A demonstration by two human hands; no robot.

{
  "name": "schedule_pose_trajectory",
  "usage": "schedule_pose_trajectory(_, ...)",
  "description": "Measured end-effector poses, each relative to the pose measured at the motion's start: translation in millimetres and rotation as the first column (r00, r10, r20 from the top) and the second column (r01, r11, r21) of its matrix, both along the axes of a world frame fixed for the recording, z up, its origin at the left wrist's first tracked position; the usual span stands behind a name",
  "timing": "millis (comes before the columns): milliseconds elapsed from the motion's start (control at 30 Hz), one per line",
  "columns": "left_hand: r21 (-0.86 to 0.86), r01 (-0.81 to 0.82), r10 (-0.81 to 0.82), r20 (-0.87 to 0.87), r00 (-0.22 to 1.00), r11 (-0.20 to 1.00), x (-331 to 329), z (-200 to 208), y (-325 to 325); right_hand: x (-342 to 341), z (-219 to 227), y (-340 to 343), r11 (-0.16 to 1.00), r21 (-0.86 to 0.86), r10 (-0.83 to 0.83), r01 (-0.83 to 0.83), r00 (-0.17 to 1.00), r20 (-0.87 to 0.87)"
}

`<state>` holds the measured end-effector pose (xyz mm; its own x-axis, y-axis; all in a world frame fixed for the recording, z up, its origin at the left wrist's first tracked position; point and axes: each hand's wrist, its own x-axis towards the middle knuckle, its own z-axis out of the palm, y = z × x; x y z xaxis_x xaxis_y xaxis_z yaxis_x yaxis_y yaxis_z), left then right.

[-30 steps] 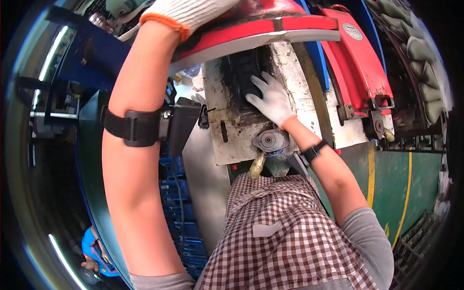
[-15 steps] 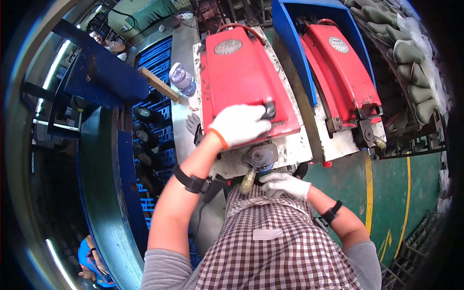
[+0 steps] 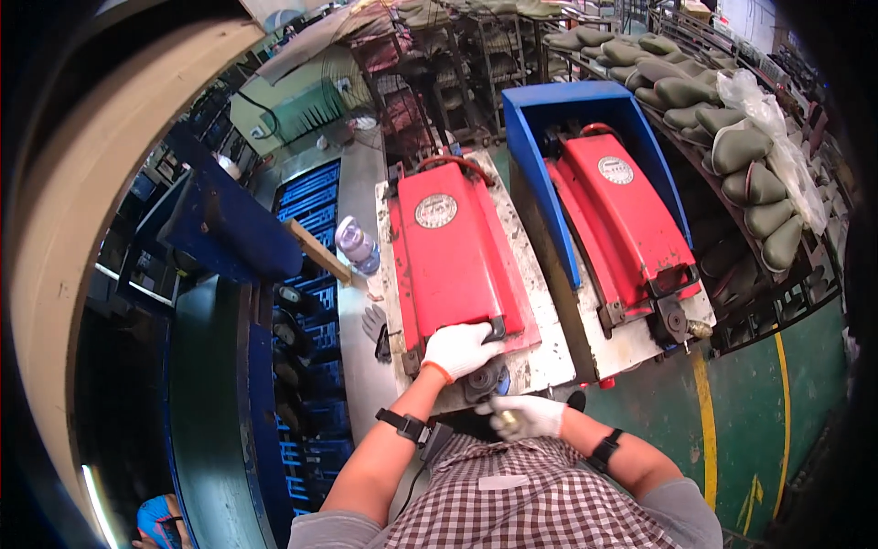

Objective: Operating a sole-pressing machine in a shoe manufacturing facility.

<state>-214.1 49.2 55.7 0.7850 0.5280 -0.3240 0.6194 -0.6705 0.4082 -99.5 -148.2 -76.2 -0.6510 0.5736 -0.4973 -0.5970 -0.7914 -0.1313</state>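
Note:
In a white glove with an orange cuff, my left hand [image 3: 457, 351] is closed at the black handle [image 3: 497, 328] on the front edge of a red machine cover [image 3: 448, 256]. The cover lies over a pale, stained machine bed. Just below it, my right hand [image 3: 530, 417], also white-gloved, has its fingers closed round a yellowish crank grip [image 3: 507, 419]. That grip hangs under a round dark hub [image 3: 482, 380] on the machine's front. My palm hides part of the grip.
A second red machine [image 3: 631, 220] stands to the right inside a blue hood [image 3: 540, 174]. Olive boot-shaped pieces [image 3: 741, 146] fill a rack at far right. On the left are a clear bottle [image 3: 357, 245], a grey glove [image 3: 374, 322] and a blue slatted conveyor [image 3: 311, 201]. A person [image 3: 163, 523] shows at lower left.
My view has tilted up, so the machines sit lower in the picture. My right hand has gone from beside the crank grip to closing round it. The left stays at the cover's handle.

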Motion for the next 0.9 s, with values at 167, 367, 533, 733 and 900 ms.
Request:
schedule_pose_trajectory(167, 0.003, -0.079, 0.078, 0.035, 0.996, 0.997, 2, 5, -7, 102, 32, -61, 0.932, 0.199, -0.354, 0.302, 0.874, 0.332)
schedule_pose_trajectory(367, -0.079, -0.498, 0.449, 0.569, 0.689, 0.864, 3, -18, -34, 222, 55, -110, 0.735, 0.675, -0.578, 0.071, -0.455, 0.677)
schedule_pose_trajectory(533, -0.233, -0.424, 0.404, 0.835, 0.373, 0.875, 81, -10, -82, 288, 91, -129, 0.905, 0.424, -0.242, 0.017, -0.800, 0.549)
schedule_pose_trajectory(733, 0.266, 0.013, -0.232, 0.815, 0.532, 0.964, 200, 0, -118, 337, 44, -165, 0.992, -0.013, 0.091, 0.122, -0.665, 0.742)
schedule_pose_trajectory(900, 0.355, 0.212, -0.403, 0.644, 0.650, 0.910, 259, -24, -127, 264, 56, -177, 0.993, -0.118, 0.115, 0.026, -0.500, 0.858)
